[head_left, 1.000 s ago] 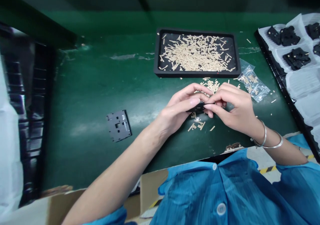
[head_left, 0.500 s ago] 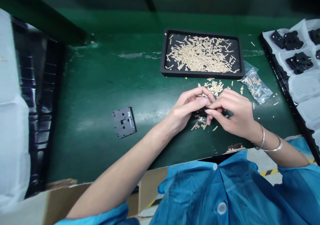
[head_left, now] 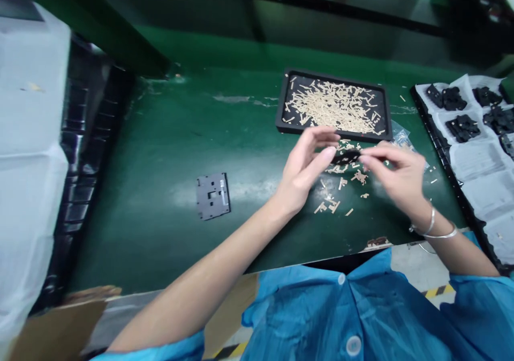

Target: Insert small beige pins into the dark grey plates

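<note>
A small black plastic part (head_left: 346,157) is held above the table between my two hands. My right hand (head_left: 395,171) pinches its right end between thumb and fingertips. At its left end is my left hand (head_left: 305,171), fingers apart and curved, the thumb tip at the part's edge; whether it touches is hard to tell. Below and around them lie loose beige strips (head_left: 329,205). Behind the hands stands a shallow black tray (head_left: 284,104) heaped with more beige strips (head_left: 333,106). A flat dark plate with cutouts (head_left: 212,196) rests on the table to the left.
On the right, a compartment tray with white lining (head_left: 477,160) holds several black parts (head_left: 461,128). A clear plastic bag (head_left: 401,136) lies partly behind my right hand. White sheeting (head_left: 28,152) and black trays (head_left: 76,152) stand on the left. A green post (head_left: 116,29) rises at back left.
My hands have moved apart, and the black part now shows between them. The left fingers have opened. The camera view has shifted, so the tray and plate sit elsewhere in the picture.
</note>
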Demonstrator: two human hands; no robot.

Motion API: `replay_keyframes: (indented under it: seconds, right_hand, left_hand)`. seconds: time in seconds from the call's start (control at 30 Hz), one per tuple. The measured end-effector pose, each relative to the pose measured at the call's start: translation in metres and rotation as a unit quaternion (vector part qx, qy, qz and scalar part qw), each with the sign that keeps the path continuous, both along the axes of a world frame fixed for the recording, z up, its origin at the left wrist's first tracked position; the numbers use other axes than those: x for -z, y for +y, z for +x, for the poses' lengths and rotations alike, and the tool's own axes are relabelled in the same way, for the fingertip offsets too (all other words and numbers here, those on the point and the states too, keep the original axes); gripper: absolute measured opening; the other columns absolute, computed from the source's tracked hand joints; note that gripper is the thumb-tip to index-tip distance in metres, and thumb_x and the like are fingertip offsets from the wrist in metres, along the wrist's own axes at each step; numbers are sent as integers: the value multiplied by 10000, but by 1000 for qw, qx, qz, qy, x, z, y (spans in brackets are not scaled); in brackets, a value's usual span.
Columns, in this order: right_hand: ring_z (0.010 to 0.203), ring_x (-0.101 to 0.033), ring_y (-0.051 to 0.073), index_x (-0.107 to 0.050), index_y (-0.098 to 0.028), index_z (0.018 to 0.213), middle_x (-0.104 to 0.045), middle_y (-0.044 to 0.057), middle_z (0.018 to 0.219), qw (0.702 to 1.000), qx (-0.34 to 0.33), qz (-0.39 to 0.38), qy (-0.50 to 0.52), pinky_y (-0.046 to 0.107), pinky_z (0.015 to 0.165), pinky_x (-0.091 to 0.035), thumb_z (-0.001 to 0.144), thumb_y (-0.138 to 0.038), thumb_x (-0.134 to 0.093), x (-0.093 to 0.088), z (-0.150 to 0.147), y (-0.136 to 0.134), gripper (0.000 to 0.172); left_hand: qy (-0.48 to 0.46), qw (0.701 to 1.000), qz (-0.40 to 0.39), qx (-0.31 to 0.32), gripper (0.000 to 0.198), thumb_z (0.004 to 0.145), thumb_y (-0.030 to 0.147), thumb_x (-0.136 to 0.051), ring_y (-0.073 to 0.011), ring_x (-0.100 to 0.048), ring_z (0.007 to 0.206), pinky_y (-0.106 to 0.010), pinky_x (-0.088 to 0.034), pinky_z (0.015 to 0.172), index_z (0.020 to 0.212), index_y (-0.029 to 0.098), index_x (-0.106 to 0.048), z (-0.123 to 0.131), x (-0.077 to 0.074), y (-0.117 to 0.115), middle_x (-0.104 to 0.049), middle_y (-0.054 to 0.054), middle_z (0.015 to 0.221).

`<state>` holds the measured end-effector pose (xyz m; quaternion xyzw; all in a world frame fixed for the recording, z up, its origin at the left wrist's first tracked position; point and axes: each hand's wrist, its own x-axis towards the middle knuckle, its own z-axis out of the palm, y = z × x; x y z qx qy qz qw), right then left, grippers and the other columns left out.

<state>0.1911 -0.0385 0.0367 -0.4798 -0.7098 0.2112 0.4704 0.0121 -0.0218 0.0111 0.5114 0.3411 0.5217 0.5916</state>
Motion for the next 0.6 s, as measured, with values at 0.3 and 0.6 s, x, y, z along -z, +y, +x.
replay_keyframes:
  seconds: [0.3,0.6]
  right_hand:
    - [789,-665,201,-689,-149,1161,-755,87,894,941,288,26,-174,391,825,-488,793,-149,-672,-9,55,145,368]
    - [703,-651,167,-741,-196,759,-733,26,760,978,12,-63,-197,311,681,-492,760,-170,-707,-8,38,65,43]
  left_hand:
    - [-17,989,-14,-149,188,827,344,-580,-174,-625,837,-318,-456,767,948,201,-563,-5,4,17,-660,-50,919]
    - [-47,990,-25,-132,211,885,387,-500,-164,-634,785,-307,-444,728,946,200,-575,-3,4,17,-671,-43,861]
